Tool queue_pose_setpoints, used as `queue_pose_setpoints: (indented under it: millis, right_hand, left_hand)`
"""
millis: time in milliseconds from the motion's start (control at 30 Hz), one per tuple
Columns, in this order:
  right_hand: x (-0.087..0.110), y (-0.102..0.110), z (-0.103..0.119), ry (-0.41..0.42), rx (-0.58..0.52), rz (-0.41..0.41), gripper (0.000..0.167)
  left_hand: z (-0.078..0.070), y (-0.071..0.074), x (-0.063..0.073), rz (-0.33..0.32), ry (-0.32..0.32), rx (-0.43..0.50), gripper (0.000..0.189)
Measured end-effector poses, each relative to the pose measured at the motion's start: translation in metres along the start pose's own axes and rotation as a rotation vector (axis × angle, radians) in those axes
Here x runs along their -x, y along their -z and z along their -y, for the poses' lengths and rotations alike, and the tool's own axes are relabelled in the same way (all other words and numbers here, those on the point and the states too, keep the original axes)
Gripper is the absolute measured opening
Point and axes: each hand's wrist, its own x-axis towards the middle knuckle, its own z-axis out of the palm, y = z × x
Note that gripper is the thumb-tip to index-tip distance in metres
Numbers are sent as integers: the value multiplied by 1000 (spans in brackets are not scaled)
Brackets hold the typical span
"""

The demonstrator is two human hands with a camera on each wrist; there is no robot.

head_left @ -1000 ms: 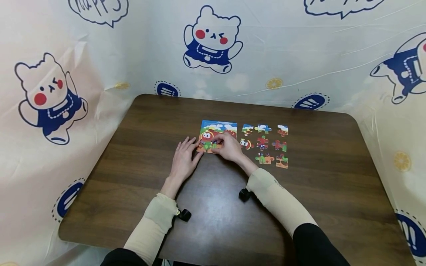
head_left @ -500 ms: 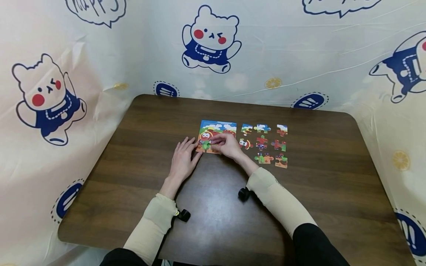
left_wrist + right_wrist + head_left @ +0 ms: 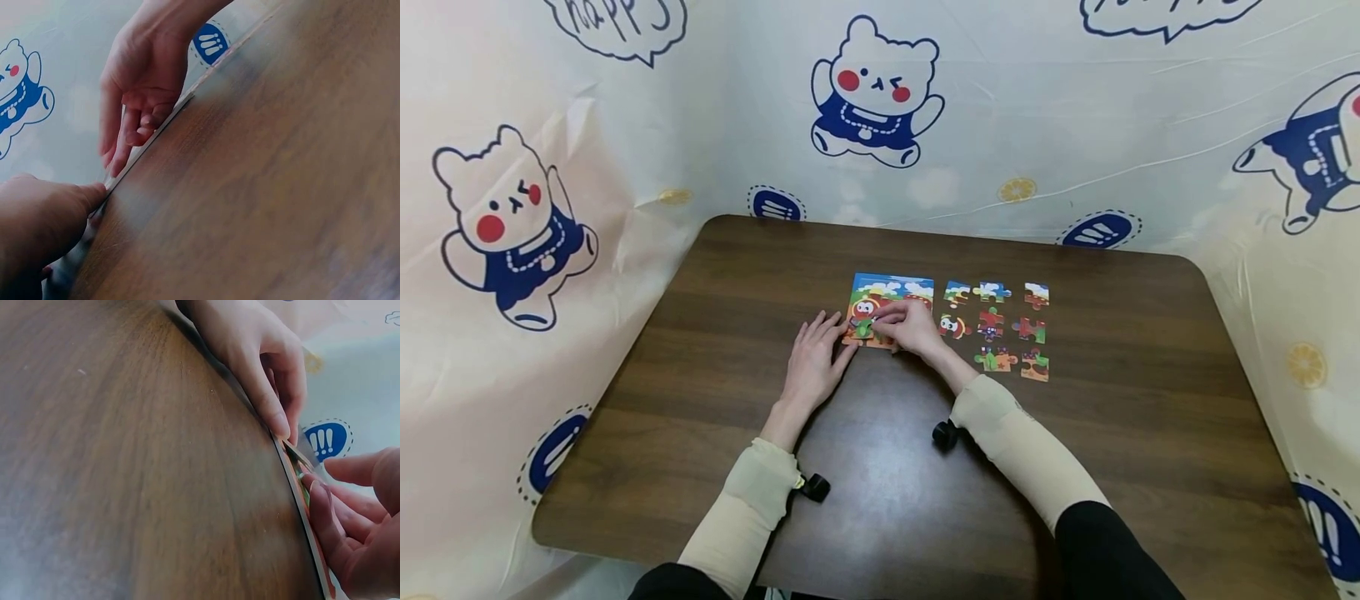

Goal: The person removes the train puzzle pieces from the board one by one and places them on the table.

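Note:
A colourful jigsaw board [image 3: 891,287] lies flat on the table, its picture showing clouds, a red round figure and green. My right hand [image 3: 912,327] is over the board's lower right part and covers some of it. Its thumb and fingers pinch a puzzle piece [image 3: 299,455], seen tilted up from the board in the right wrist view. Extended fingers of my left hand [image 3: 812,362] rest at the board's left edge, with the thumb at the lower left corner. In the left wrist view the board [image 3: 153,139] shows only as a thin edge.
Right of the board, several loose puzzle pieces [image 3: 990,323] lie spaced apart in rough rows. They rest on a brown wooden table [image 3: 880,500] with rounded corners. A printed white sheet [image 3: 715,108] surrounds the table's back and sides.
My right hand has shifted slightly left, and the piece at its fingertips has tilted up from the board. The left hand stays at the board's edge.

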Motion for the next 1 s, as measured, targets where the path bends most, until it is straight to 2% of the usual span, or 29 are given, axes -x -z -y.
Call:
queue_pose_setpoints:
  millis: [367,567,1000]
  right_hand:
    - [-8,-4,6,-66,-8,-19,22]
    - [-9,-2,5,-83,-43,-12,18]
    - [6,18,0,-123,-209,-1,22]
  left_hand:
    - [-2,0,1,-23,-23,-9,48]
    - [-2,0,1,-9,-4,0,48]
    - [0,-2,-1,-1,3,-6,50]
